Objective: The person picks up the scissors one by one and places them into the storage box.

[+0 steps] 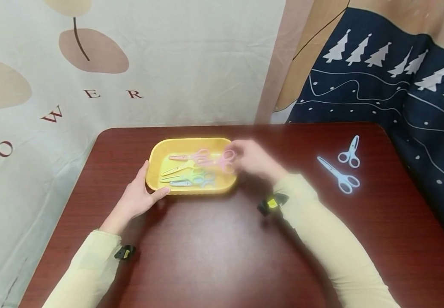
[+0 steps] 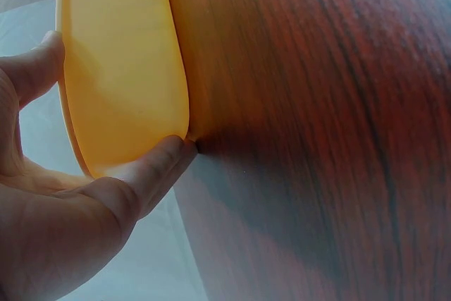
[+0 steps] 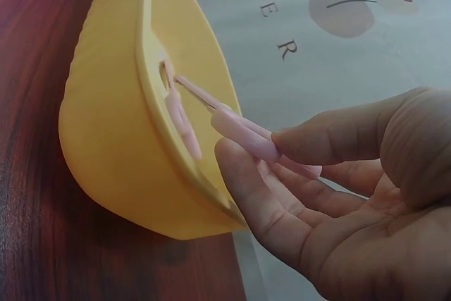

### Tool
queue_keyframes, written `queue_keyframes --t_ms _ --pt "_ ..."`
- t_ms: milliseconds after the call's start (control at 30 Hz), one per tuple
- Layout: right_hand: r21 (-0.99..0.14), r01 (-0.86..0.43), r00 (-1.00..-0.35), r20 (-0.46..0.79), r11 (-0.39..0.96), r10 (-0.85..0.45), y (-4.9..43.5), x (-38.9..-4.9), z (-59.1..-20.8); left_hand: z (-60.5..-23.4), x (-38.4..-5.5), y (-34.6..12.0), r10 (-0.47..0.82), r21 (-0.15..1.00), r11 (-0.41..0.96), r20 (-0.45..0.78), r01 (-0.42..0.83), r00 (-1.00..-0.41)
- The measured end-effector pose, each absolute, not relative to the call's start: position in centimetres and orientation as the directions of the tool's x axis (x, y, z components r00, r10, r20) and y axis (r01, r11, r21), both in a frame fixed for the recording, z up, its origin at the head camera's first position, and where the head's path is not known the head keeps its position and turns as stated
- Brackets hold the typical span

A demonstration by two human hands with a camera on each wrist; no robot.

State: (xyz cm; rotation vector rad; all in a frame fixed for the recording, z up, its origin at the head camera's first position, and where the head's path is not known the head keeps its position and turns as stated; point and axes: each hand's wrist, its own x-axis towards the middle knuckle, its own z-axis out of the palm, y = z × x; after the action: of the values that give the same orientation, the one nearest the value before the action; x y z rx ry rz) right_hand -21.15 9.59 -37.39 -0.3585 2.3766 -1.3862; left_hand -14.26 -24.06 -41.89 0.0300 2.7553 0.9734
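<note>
A yellow plastic tray stands on the table. My left hand grips its left end, thumb at the near rim and fingers along the outer wall. Above the right end of the tray, my right hand pinches a pair of pink scissors by the handles between thumb and fingers, blades pointing into the tray. Inside lie pink scissors, yellow scissors, green scissors and blue scissors, side by side with their handles to the right.
Two pairs of blue scissors lie on the right of the dark red wooden table, a longer one and a shorter one. Behind the table hang a pale printed cloth and a navy cloth with white trees.
</note>
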Motion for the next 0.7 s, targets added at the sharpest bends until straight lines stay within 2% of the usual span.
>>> queue_keyframes --t_ms 700 --pt "-0.768 -0.124 -0.878 -0.211 0.629 -0.431 7.5 -21.7 -38.1 -41.9 -14.3 -24.1 0.090 0.621 0.782 -0.200 -0.056 -0.976"
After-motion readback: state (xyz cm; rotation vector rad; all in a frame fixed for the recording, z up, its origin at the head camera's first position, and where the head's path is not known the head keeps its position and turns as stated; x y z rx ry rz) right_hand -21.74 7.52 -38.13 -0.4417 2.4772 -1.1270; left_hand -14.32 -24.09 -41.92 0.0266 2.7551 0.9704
